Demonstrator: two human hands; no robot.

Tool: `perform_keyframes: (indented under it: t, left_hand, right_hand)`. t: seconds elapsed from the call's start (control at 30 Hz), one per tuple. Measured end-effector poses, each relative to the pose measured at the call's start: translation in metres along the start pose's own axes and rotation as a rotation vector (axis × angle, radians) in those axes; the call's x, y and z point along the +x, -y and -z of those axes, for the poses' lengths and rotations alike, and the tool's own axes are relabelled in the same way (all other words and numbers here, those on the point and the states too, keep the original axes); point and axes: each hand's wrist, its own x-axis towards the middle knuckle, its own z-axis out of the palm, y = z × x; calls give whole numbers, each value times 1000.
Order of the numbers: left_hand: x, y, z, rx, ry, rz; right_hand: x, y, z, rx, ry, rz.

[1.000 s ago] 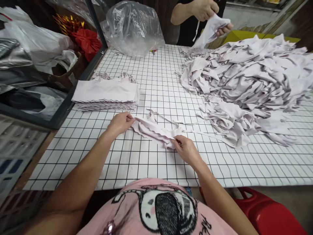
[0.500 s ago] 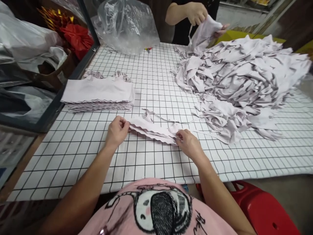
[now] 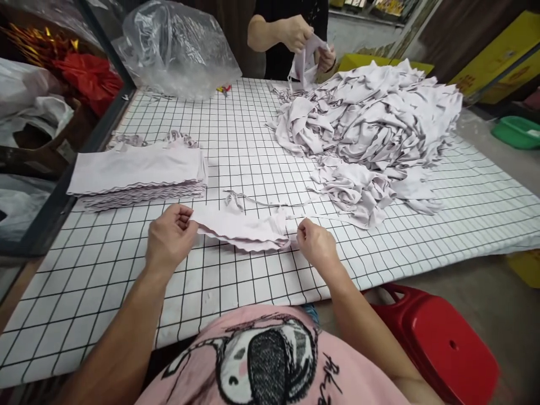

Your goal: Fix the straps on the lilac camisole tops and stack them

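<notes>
Head view: one folded pale cloth piece [image 3: 242, 228], thin straps trailing, lay on the gridded tablecloth [image 3: 253, 284]. Left hand [image 3: 172, 233] pinched its left end; right hand [image 3: 317, 242], fingertips hidden, apparently gripped its right end. Beyond, left: one neat stack [image 3: 135, 171]. Beyond, right: one loose heap [image 3: 379, 118]. Opposite: co-worker's hands [image 3: 296, 34], holding similar cloth [image 3: 304, 62].

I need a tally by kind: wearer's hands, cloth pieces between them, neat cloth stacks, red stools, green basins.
Wearer's left hand and right hand: 2
Cloth piece between them: 1
Neat cloth stack: 1
Red stool: 1
Green basin: 1
Total: 6
</notes>
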Motion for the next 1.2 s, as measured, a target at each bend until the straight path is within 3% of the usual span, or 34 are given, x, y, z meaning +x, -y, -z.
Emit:
perform_keyframes:
  t: [0.13, 0.23, 0.43, 0.73, 0.87, 1.03, 1.2]
  left_hand:
    - [-21, -14, 13, 53, 61, -46]
    - [-37, -10, 11, 89, 121, 4]
    - [-50, 9, 15, 126, 131, 93]
    - [-50, 11, 18, 178, 144, 132]
    - [-50, 16, 12, 214, 167, 124]
    - [-48, 22, 7, 263, 162, 98]
    - [-48, 28, 1, 329, 161, 65]
  right_hand:
    - [-8, 3, 3, 164, 17, 60]
    - [-28, 7, -6, 273, 28, 198]
    - [-59, 3, -24, 144, -52, 350]
    - [-53, 1, -35, 92, -118, 457]
    - [-50, 3, -32, 120, -40, 507]
    - [-42, -5, -30, 275, -6, 492]
    - [-35, -13, -25, 337, -82, 422]
